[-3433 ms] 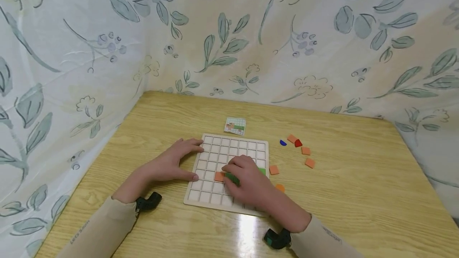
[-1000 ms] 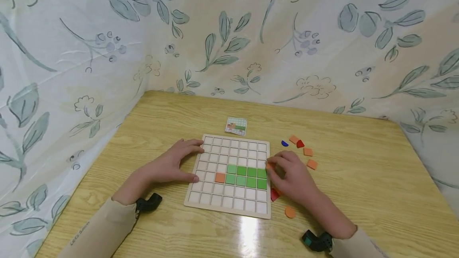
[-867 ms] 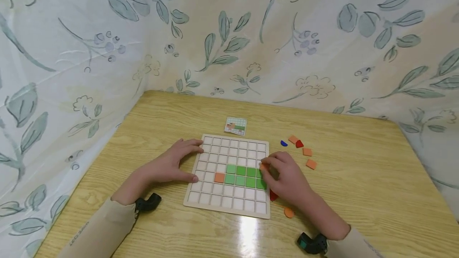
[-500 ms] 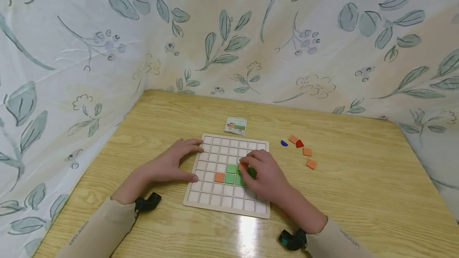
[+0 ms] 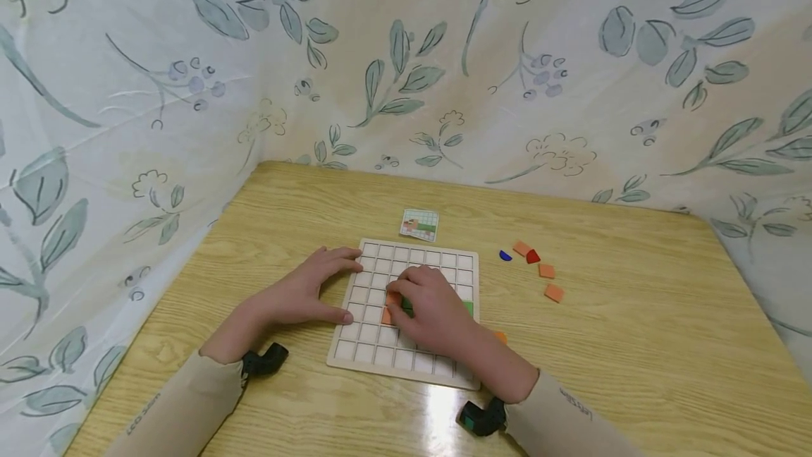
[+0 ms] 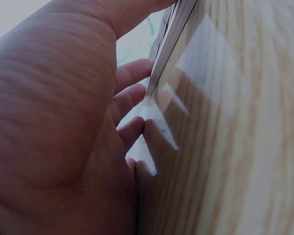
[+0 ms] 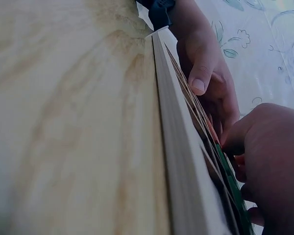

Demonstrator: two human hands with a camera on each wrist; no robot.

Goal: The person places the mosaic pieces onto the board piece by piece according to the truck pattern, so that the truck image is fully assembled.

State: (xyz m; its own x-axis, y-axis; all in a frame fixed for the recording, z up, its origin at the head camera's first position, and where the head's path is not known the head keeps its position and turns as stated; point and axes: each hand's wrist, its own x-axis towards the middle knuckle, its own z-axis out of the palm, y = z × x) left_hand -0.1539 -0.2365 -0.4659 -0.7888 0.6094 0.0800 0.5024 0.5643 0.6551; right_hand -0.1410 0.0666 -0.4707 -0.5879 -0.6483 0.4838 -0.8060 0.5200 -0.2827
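Nearest me, the black wrist camera (image 5: 483,418) on my right arm sits just off the near edge of the board (image 5: 364,357). Past it, a round orange piece (image 5: 501,337) peeks out beside my forearm; half a second ago it was hidden. My left hand (image 5: 294,295) hasn't moved, fingers loosely spread, thumb and fingertips at the board's left edge. My right hand (image 5: 438,312) pinches an orange tile (image 5: 393,297), which has travelled left across the green tiles (image 5: 468,307) to just beyond the orange square (image 5: 386,316) already in the grid (whether it's seated, I can't tell). Farther off to the right lie loose orange squares (image 5: 554,293), a red piece (image 5: 533,257) and a blue piece (image 5: 505,255), then the picture card (image 5: 419,225) behind the board.
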